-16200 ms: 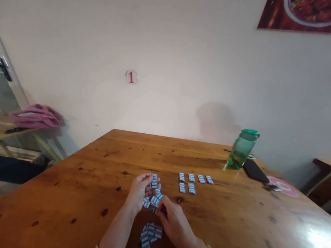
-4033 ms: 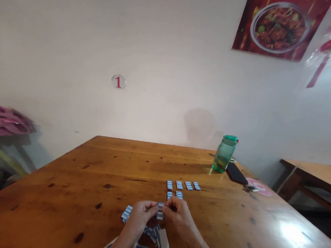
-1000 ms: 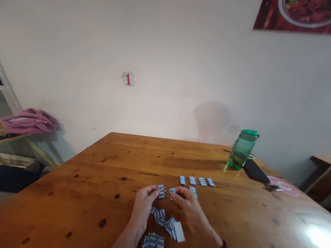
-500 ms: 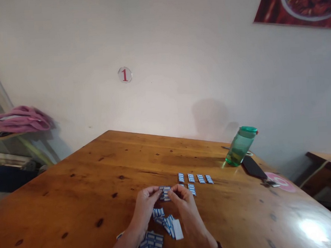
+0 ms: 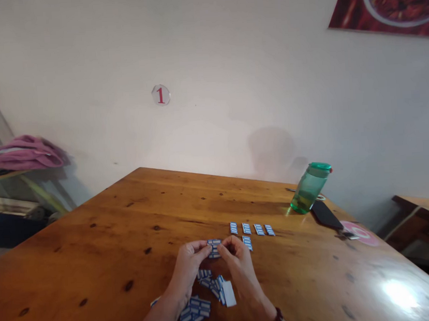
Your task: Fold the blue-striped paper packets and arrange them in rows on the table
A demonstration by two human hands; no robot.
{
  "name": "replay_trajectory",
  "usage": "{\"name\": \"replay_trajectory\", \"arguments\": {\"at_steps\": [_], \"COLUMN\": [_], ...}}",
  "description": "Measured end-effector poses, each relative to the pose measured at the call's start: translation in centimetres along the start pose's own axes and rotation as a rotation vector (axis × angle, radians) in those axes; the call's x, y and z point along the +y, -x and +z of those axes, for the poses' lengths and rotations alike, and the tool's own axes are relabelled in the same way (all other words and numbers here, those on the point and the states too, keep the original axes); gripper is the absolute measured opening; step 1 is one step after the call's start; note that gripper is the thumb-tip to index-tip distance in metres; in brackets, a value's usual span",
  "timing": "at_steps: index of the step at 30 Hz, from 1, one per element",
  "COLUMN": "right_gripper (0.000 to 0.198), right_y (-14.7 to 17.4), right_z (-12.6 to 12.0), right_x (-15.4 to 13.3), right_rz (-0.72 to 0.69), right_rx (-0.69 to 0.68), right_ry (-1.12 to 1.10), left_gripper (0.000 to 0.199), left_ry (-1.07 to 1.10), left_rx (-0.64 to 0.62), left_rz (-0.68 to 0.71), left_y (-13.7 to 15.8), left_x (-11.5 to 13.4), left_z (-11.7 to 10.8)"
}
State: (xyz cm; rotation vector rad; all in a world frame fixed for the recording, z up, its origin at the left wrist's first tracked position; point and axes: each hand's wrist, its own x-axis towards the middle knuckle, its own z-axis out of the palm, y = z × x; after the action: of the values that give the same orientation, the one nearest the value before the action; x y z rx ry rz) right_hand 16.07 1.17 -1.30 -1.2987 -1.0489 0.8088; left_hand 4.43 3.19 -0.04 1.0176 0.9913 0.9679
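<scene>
Between my two hands is a small sheet of blue-and-white labels [image 5: 214, 248], raised over the wooden table [image 5: 106, 244]. My left hand [image 5: 189, 266] pinches its left edge between thumb and fingers. At the right edge, my right hand [image 5: 240, 265] pinches it the same way. Below, between my forearms, lie a loose pile of similar label sheets [image 5: 195, 309] and several more label sheets [image 5: 210, 283], with a plain white piece [image 5: 229, 294] beside them. Past my right hand, small label sheets [image 5: 247, 228] lie in a row, with another sheet [image 5: 247, 243] nearer me.
A green bottle [image 5: 310, 188] stands toward the back right, beside a dark flat phone-like object [image 5: 326, 215]. A pink round disc [image 5: 360, 232] with keys [image 5: 347, 234] lies at the right edge. Pink cloth [image 5: 25, 152] rests on a surface at far left.
The label sheet between my hands now lies straighter, its rows lined up more evenly. My hands have barely shifted. The whole view has moved slightly.
</scene>
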Motion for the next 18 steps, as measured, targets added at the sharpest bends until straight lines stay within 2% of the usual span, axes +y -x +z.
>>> {"name": "replay_trajectory", "arguments": {"at_steps": [18], "right_gripper": [0.016], "right_y": [0.07], "right_z": [0.17], "right_x": [0.44], "right_rz": [-0.046], "right_rx": [0.005], "right_ry": [0.026], "left_gripper": [0.028], "left_ry": [0.051], "left_rx": [-0.084], "left_rz": [0.004], "left_y": [0.24], "left_x": [0.00], "left_z": [0.24]}}
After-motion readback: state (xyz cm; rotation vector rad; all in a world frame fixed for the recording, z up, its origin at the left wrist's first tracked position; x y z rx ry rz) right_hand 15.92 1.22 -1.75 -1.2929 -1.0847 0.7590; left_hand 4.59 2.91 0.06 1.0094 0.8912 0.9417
